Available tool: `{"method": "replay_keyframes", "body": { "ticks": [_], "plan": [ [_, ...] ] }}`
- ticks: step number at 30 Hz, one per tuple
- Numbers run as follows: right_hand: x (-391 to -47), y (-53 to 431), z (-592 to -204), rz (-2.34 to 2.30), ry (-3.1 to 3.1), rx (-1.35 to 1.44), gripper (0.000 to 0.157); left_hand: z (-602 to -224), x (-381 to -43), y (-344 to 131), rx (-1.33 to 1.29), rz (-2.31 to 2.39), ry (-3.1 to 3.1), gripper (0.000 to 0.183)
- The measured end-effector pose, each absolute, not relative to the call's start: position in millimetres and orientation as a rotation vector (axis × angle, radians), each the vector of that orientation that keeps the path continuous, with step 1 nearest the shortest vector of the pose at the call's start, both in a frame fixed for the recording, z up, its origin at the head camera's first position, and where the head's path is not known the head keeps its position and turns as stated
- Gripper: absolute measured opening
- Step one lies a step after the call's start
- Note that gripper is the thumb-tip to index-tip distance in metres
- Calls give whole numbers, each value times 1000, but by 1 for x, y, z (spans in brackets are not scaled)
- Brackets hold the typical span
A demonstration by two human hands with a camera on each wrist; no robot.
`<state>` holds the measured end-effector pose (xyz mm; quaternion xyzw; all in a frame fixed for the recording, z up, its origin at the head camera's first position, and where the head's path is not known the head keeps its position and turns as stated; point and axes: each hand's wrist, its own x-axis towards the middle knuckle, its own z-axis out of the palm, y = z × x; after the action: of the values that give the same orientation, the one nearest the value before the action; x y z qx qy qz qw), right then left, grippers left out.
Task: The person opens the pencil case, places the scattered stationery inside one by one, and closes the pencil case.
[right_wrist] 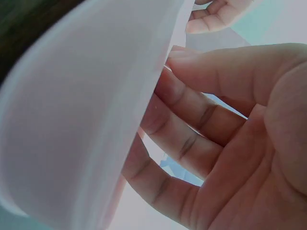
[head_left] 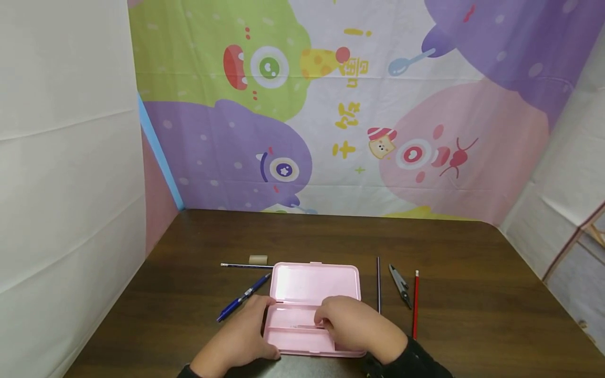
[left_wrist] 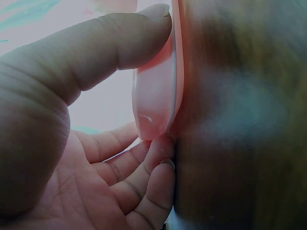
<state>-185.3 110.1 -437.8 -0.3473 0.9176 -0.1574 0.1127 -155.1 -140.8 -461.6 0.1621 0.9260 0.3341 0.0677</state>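
On the table, a pink pencil case (head_left: 314, 283) lies with its lid folded back, away from the person. My left hand (head_left: 246, 331) holds the case by its left side; in the left wrist view, the thumb lies along one part of its edge and the fingers (left_wrist: 160, 148) touch its corner. Over the right part of the lower half, my right hand (head_left: 352, 323) reaches in with bent fingers. From the right wrist, the case wall (right_wrist: 72, 115) hides those fingertips, so whether they pinch something cannot be told.
Left of the case lie a blue pen (head_left: 243, 297), a dark pencil (head_left: 246, 265) and a small tan block (head_left: 258, 259). To its right are another dark pencil (head_left: 378, 283), a drawing compass (head_left: 399, 285) and a red pencil (head_left: 416, 304). A cartoon cloth (head_left: 340, 199) hangs behind the table.
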Motion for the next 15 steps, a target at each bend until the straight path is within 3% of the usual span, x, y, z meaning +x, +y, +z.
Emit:
{"method": "replay_keyframes", "body": {
  "ticks": [15],
  "plan": [
    [-202,155,-414,-573,2850,-930,23,-460,-155,-139,467,1009,2762,95]
  ]
}}
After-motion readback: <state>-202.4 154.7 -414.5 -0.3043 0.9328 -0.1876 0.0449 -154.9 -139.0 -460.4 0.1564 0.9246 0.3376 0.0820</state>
